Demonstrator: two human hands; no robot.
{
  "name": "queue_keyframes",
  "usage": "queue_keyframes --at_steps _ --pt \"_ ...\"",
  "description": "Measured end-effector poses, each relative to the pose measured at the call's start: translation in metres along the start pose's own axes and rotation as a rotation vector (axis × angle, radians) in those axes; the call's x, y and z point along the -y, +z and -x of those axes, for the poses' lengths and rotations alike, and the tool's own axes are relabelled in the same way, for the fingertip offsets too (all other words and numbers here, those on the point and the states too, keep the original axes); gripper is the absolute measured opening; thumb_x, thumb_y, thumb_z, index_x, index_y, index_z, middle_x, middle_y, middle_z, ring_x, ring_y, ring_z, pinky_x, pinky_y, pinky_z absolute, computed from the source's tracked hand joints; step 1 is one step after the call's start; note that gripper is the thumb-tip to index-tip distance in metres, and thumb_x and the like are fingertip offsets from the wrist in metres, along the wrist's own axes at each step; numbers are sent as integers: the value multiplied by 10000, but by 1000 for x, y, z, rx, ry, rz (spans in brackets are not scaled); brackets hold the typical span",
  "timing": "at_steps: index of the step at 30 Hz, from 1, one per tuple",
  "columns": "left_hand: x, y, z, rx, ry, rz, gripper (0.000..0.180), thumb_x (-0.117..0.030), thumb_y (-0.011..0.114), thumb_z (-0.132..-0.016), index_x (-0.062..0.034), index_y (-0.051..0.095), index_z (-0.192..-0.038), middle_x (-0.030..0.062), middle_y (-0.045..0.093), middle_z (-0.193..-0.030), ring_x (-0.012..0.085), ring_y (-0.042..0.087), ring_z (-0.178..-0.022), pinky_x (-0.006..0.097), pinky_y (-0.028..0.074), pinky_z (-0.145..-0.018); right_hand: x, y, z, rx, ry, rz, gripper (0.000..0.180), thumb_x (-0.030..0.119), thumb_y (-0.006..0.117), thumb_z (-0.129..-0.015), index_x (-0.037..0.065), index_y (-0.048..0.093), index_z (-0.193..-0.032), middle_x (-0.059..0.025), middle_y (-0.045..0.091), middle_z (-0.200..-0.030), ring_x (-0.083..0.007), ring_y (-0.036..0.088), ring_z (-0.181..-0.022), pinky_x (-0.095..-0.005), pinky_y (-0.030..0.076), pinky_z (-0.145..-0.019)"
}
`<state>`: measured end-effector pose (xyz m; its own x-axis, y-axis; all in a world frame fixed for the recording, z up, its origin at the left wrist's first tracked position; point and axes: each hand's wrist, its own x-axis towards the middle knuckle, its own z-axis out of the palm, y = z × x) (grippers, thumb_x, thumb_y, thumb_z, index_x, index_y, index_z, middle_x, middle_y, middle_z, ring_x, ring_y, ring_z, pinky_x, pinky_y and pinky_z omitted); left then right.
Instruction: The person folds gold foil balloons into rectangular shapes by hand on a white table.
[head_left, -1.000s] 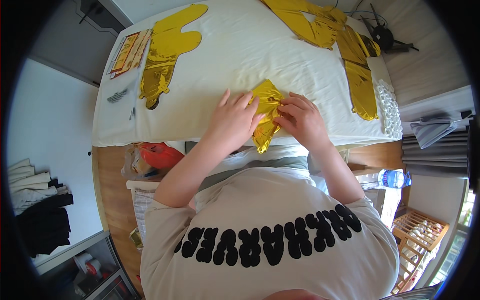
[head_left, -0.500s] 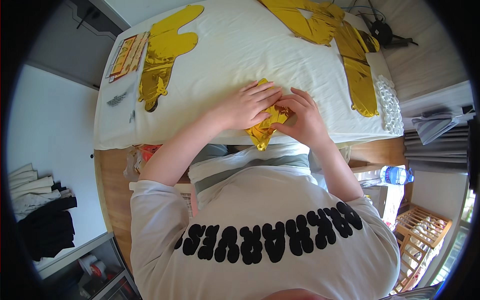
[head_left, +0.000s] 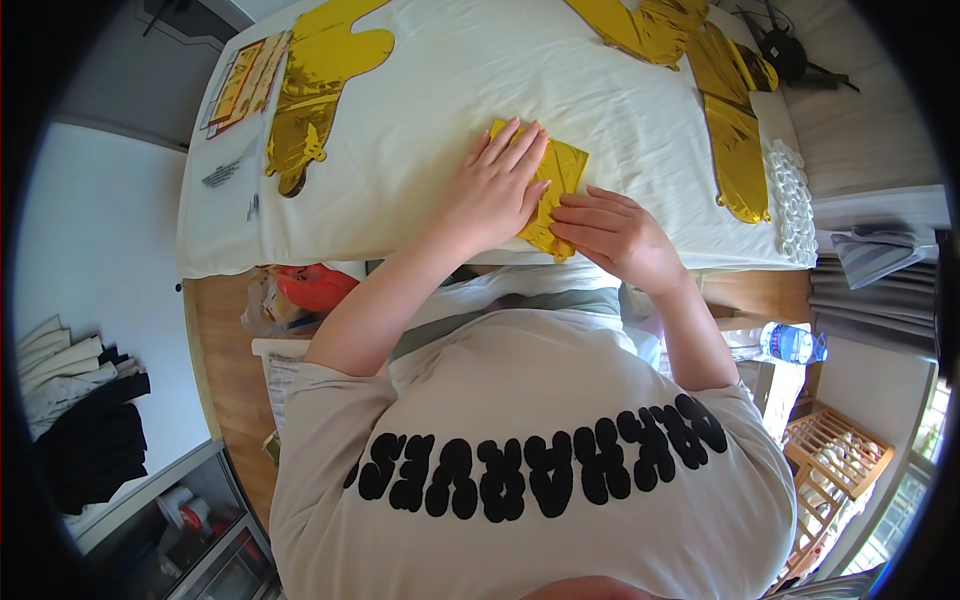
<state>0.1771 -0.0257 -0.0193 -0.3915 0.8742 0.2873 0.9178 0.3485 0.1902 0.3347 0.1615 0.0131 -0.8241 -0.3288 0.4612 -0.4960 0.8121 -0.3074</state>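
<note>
A folded gold foil balloon (head_left: 567, 166) lies on the white-covered table (head_left: 440, 110) near its front edge, its narrow tail end pointing toward me. My left hand (head_left: 488, 196) rests flat over its left side, fingers stretched out and pointing away from me. At the lower right edge of the foil, my right hand (head_left: 622, 236) lays its extended fingers on the surface; its thumb is hidden. Part of the balloon is covered by both hands.
Flat gold foil balloons lie at the far left (head_left: 318, 75) and right (head_left: 735, 150). Printed sheets (head_left: 250, 80) and a clear bag (head_left: 225, 175) are at the left edge. Clear rings (head_left: 790, 205) line the right edge, with a black object (head_left: 785, 55) behind.
The foil has opened from a narrow, crumpled shape into a flatter, wider one. My left hand has moved slightly away from me, and my right hand has gone from curled to laid on the foil.
</note>
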Motion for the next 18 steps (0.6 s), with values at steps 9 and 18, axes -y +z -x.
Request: queue_keyframes --at_steps 9,18 --pt "-1 1 1 -10 19 -35 598 -384 443 -1114 -18 406 -1586 127 410 -1661 320 352 -1552 509 288 -1266 1 0 0 -14 58 -40 263 91 763 -836 85 768 -1099 -65 774 -1100 -263 735 -1079 -417 580 -961" --pt "3 -9 -3 107 -73 112 603 -358 404 -1118 -24 350 -1617 128 360 -1691 286 287 -1587 477 225 -1296 6 -4 -30 20 415 -159 230 65 681 -937 65 718 -1163 -138 753 -1013 -361 706 -935 -436 557 -823"
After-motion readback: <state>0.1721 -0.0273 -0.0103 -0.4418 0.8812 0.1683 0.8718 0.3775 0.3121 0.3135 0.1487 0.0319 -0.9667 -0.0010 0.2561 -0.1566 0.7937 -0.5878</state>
